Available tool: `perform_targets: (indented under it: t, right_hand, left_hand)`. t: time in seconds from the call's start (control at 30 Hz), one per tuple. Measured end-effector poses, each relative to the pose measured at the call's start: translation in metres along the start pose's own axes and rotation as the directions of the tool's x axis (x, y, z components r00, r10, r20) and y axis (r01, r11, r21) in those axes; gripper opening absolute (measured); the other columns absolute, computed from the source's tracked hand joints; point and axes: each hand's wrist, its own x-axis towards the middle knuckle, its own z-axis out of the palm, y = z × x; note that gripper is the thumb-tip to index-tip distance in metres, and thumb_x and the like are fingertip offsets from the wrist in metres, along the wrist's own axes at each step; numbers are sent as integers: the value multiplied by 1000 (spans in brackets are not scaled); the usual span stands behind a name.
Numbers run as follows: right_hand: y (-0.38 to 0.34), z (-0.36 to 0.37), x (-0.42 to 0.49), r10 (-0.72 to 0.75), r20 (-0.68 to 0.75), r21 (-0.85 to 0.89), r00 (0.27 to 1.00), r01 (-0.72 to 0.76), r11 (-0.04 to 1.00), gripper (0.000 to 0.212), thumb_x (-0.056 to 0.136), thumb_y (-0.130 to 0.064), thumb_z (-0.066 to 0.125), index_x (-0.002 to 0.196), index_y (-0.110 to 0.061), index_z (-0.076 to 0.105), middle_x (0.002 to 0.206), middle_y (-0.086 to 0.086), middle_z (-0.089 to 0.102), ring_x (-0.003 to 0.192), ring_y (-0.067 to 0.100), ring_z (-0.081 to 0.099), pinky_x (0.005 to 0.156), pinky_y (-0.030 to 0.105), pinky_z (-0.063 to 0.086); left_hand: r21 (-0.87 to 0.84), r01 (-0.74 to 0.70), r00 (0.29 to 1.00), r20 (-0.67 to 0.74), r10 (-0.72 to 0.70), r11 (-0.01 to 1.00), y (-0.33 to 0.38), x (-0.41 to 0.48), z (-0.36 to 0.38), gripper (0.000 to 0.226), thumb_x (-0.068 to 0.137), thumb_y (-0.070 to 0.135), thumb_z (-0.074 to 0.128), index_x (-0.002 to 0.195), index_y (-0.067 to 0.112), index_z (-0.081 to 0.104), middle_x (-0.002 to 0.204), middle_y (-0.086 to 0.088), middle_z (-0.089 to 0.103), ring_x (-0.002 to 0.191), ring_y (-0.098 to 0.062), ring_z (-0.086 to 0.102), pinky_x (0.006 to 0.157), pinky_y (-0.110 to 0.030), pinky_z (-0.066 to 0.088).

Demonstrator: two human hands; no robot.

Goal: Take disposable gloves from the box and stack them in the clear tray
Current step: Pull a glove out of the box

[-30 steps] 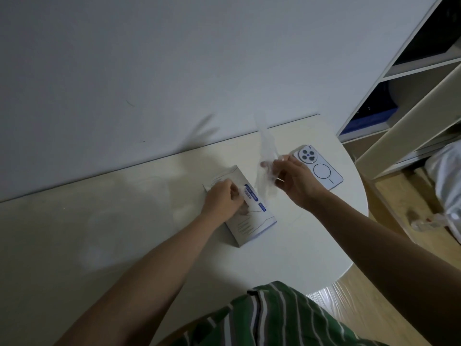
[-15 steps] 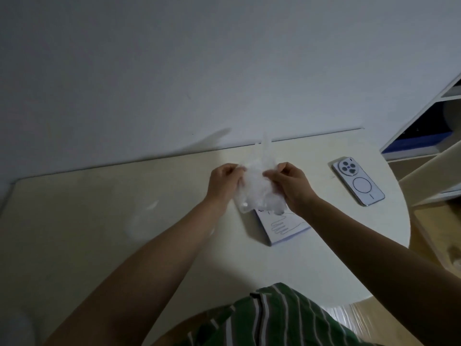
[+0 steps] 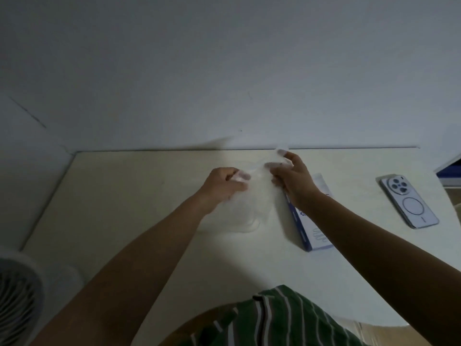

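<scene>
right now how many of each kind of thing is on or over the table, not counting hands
glove box: 1
phone: 1
clear glove: 1, pinched by left hand and right hand
clear tray: too faint to count
total: 3

— What sort of place is this?

— A home, most likely a private room. A plain cream table with a rounded end (image 3: 149,196) stands pushed against a bare white wall (image 3: 224,71).

— Anything personal about?

— A pale blue smartphone with a round camera cluster (image 3: 409,201) lies face down on the table. A white fan with a round grille (image 3: 17,295) stands low at the left.

— And the rest?

— A light brown floor (image 3: 379,333) shows past the table's edge, and the person wears a casual green shirt with white stripes (image 3: 287,320).
</scene>
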Motion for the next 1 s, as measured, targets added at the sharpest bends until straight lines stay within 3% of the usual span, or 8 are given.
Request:
perform_targets:
  t: [0.1,0.2,0.4,0.6,0.73,0.8,0.9,1.0]
  right_hand:
    - [2,16,-2,-67,41,-29,997,68,997,46,91,10,49,133,-9,43,103,14,66,53,11,56,54,23,50]
    - [6,34,-4,-113,40,-16,993,114,993,47,92,11,46,134,-9,39,110,18,62,62,18,62,62,28,55]
    - [19,64,-8,-191,73,-76,979,196,978,58,88,13,51,133,-18,34,115,16,57,79,22,68,68,27,54]
    - [31,71,-21,-141,141,-209,980,168,963,67,85,16,56,141,-9,29,116,19,55,81,24,69,72,31,59]
    - [34,71,-27,-87,184,-208,979,125,970,68,84,18,55,140,-12,32,117,19,53,92,32,68,79,38,59]
    - [36,73,-27,-62,211,-199,975,105,974,67,84,17,58,138,-15,35,119,19,52,99,34,65,81,39,58]
    - [34,74,-20,-10,211,-50,977,21,999,49,91,-4,60,136,-17,43,120,17,60,103,28,65,86,38,56]
    - [28,71,-7,32,195,53,980,-44,998,33,95,-22,59,125,-10,57,113,15,69,101,26,68,83,36,54]
  left_hand:
    - [-78,-5,969,-245,-14,997,-13,-1,-28,24,80,3,73,101,12,67,73,2,53,57,-8,48,48,-16,42]
    - [-283,38,865,-471,-173,958,-21,2,-42,43,81,14,75,118,6,56,90,-5,56,64,-13,54,62,-25,52]
    - [-558,333,879,-108,-465,760,-25,-1,-45,50,73,46,80,91,3,61,80,-12,68,65,-22,63,74,-35,59]
    - [-751,141,853,-239,-464,645,-29,5,-42,10,90,14,64,93,4,64,78,-9,66,64,-18,62,62,-28,54]
    - [-855,193,922,-11,-388,482,-33,5,-54,22,86,26,71,85,7,60,76,-10,65,64,-19,61,63,-29,53]
    - [-823,226,935,33,-354,521,-35,5,-51,19,87,22,70,80,8,58,61,-5,60,52,-15,57,54,-25,50]
    - [-675,155,959,-73,-274,721,-40,6,-48,13,86,13,71,75,12,64,46,5,47,38,-9,49,41,-21,40]
    - [-535,131,978,-66,-196,835,-46,3,-54,6,89,16,68,87,17,74,43,5,40,34,-8,41,38,-14,28]
